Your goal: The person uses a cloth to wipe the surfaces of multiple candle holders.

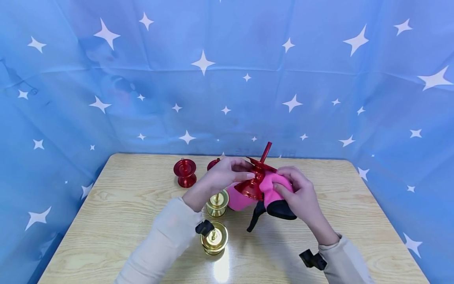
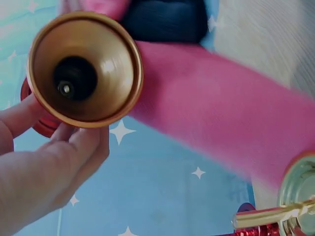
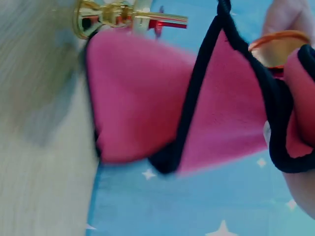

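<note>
In the head view my left hand [image 1: 230, 172] grips a red metal candle holder [image 1: 251, 189] above the table, tilted, with its thin stem pointing up. The left wrist view looks into its hollow, gold-toned base [image 2: 114, 66]. My right hand [image 1: 300, 192] pinches a bunched pink cloth with black edging [image 1: 272, 188] against the right side of the holder. More of the cloth [image 3: 138, 98] hangs down loose in the right wrist view. The cloth hides part of the right fingers.
Another red candle holder [image 1: 185, 173] stands at the back left, and one more [image 1: 212, 164] is mostly hidden behind my left hand. Two gold candle holders [image 1: 217, 207] stand in a line toward the front of the wooden table [image 1: 124, 221]. A blue star-patterned curtain [image 1: 227, 90] hangs behind.
</note>
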A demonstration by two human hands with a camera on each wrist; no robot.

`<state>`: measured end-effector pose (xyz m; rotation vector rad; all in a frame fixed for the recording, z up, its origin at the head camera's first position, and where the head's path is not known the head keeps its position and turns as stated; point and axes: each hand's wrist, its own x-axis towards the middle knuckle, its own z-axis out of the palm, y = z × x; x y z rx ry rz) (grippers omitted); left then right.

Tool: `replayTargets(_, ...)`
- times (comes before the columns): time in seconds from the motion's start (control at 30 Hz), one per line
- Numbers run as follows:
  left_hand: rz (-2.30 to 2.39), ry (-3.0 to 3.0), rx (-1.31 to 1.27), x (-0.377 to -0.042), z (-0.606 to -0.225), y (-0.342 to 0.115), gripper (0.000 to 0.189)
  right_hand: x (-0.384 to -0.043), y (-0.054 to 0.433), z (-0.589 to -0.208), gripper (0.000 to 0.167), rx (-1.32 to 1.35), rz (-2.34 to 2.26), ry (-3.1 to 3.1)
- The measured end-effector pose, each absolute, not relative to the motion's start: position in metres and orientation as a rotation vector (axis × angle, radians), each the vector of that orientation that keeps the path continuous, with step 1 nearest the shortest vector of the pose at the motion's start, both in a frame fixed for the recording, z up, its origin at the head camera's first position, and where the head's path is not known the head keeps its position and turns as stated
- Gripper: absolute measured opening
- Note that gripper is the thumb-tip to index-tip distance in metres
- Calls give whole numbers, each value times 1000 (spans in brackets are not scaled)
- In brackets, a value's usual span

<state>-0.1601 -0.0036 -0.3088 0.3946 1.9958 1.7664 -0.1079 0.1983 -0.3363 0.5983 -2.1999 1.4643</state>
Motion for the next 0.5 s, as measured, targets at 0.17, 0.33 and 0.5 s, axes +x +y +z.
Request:
replayTargets(0.17,1772,1935,434,-159,-306,-4,29,-112,201,-344,22,495,1484,-2253)
replayTargets(0.33,1715,2070,392,-160,-308,0,30,-111,199,-342,23,481,1463,-2260)
replayTargets(0.5,1619,2226,339,-161,-311,3,27,-107,195,-334,25,597,1426,-2210)
